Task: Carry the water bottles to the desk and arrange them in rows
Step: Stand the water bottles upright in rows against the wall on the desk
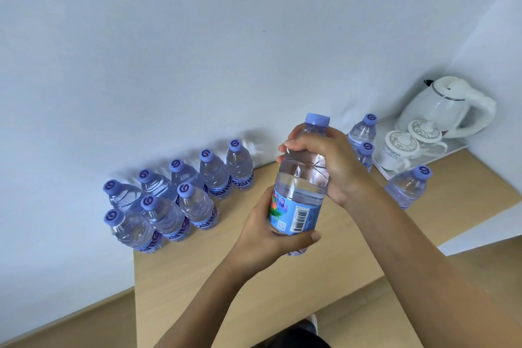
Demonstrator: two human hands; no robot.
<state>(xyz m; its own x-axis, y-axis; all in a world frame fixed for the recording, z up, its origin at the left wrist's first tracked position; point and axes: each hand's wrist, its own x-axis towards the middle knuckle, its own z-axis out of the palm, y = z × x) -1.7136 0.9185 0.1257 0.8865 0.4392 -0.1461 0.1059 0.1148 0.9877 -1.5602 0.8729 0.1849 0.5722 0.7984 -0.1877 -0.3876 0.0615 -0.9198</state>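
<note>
Head view: both hands grip one bottle; eleven bottles on desk.

Bright, even, bluish light; soft shadows; wide-angle edge bending; slight softness.

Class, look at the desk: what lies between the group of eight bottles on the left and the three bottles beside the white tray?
In the head view, bare wooden desk; above it both hands hold a clear purple-capped bottle.
</note>
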